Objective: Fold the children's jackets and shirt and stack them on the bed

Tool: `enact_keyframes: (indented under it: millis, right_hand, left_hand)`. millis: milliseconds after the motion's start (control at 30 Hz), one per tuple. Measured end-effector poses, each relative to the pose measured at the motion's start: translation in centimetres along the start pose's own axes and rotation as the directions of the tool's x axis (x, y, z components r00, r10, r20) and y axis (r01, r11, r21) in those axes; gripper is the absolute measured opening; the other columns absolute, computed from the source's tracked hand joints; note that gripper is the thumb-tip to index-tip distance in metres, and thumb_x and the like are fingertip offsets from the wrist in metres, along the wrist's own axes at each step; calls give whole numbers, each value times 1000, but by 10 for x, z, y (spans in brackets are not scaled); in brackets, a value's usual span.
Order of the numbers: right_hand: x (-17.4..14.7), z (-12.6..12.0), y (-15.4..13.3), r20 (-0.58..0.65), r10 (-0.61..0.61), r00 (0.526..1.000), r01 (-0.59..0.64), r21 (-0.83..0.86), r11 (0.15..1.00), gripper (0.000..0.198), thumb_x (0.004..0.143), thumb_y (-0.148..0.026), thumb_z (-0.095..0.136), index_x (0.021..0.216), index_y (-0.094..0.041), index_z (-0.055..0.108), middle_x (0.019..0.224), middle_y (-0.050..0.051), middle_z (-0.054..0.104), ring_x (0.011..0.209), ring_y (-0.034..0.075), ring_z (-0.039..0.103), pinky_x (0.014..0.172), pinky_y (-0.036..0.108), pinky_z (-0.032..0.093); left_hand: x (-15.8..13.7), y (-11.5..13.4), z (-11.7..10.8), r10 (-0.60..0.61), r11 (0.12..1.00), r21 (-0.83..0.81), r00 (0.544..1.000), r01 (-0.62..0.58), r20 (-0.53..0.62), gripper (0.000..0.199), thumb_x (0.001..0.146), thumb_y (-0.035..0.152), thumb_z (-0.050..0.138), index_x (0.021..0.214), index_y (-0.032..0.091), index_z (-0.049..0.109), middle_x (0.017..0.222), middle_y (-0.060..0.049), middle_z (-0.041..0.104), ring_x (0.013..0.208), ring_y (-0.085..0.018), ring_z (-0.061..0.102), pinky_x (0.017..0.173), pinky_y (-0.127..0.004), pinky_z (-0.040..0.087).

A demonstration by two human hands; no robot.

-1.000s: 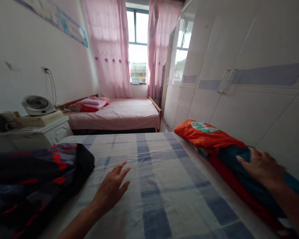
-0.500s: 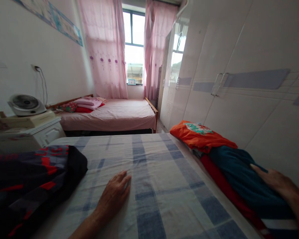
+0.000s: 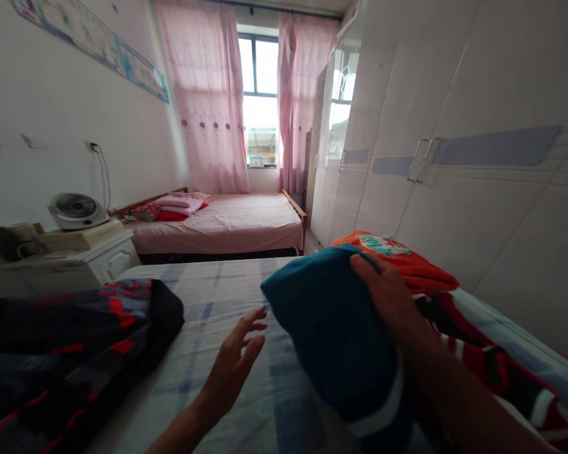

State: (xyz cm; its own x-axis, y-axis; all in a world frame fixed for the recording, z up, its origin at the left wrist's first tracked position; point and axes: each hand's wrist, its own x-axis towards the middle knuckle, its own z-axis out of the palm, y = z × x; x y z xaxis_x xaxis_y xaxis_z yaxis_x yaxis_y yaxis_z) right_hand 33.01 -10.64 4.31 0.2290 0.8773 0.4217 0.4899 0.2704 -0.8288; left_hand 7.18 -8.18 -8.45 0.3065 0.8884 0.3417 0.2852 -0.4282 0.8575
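A teal garment with a white stripe (image 3: 326,328) hangs from my right hand (image 3: 392,302), whose fingers grip its upper edge over the bed. What kind of garment it is cannot be made out. My left hand (image 3: 239,350) hovers just left of it, fingers apart and holding nothing. Beneath both lies a blue-and-white checked bedsheet (image 3: 199,340). On the right side of the bed are an orange garment with a printed design (image 3: 407,258) and a red, black and white garment (image 3: 492,359). Dark clothing with red marks (image 3: 76,353) lies at the left.
A second bed with a pink sheet (image 3: 246,214) stands beyond, below a window with pink curtains (image 3: 208,94). Tall white wardrobes (image 3: 492,214) line the right side. A small fan (image 3: 78,211) sits on a white cabinet (image 3: 108,258) at the left.
My right hand has lifted the teal garment off the pile and brought it left over the bed, uncovering the red, black and white garment. My left hand has risen from the sheet.
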Motion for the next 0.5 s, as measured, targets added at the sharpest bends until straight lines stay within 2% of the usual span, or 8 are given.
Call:
enact_keyframes:
  millis: [100,133,200,267,300,367,433,500]
  right_hand:
    - [-17,40,-12,353,-155,923,157,24,987,28,84,-44,50,94,-21,63,85,0,67,78,15,62,72,26,48]
    - [-22,43,-11,396,-185,899,198,7,980,25,84,-41,51,96,-22,63,89,0,68,82,16,62,76,27,47]
    - [-27,29,3,312,-161,936,190,-64,980,25,84,-40,51,99,-23,62,96,2,68,89,17,62,82,30,46]
    - [-23,-13,31,28,-76,997,79,-174,981,27,83,-43,49,96,-23,62,98,4,68,88,19,63,83,33,46]
    - [-20,-42,50,-140,-37,989,4,-226,974,28,82,-43,49,96,-23,61,97,5,68,87,20,63,85,34,46]
    - [-14,-109,96,-513,-58,857,-167,-383,908,28,78,-42,49,96,-24,61,92,7,68,83,22,64,82,35,46]
    - [-17,-177,150,-656,-22,754,-433,-522,734,28,74,-37,46,94,-24,61,94,12,67,87,27,63,81,39,44]
    - [-32,-231,204,-626,106,773,-577,-623,528,26,66,-40,51,82,-23,62,89,20,65,84,35,62,71,44,45]
  left_hand:
    - [-2,3,-3,-235,952,-214,970,218,-57,58,87,46,45,137,18,34,133,-14,49,106,-26,59,84,-37,53]
    - [-3,-4,-4,-297,938,-209,952,276,-75,62,82,46,53,133,15,37,129,-16,52,103,-27,61,82,-38,53]
    - [-8,-24,-6,-346,932,-155,932,328,-105,59,73,40,63,122,14,45,119,-15,59,98,-27,63,82,-37,53]
    - [-13,-41,-8,-332,941,-113,937,320,-110,50,69,32,64,114,16,48,111,-12,64,95,-26,65,82,-36,54]
    - [-15,-48,-8,-328,943,-102,938,318,-114,48,68,30,63,112,18,48,108,-10,65,94,-26,65,81,-36,54]
    - [-17,-54,-8,-339,939,-97,933,329,-117,44,68,30,63,109,20,49,103,-7,67,90,-26,67,77,-35,55]
    - [-16,-57,-9,-335,940,-107,937,324,-102,40,68,32,64,104,20,51,97,-6,69,87,-26,67,74,-34,56]
    - [-16,-57,-9,-315,946,-98,946,308,-70,34,69,32,63,99,20,54,93,-5,70,85,-26,67,71,-33,56]
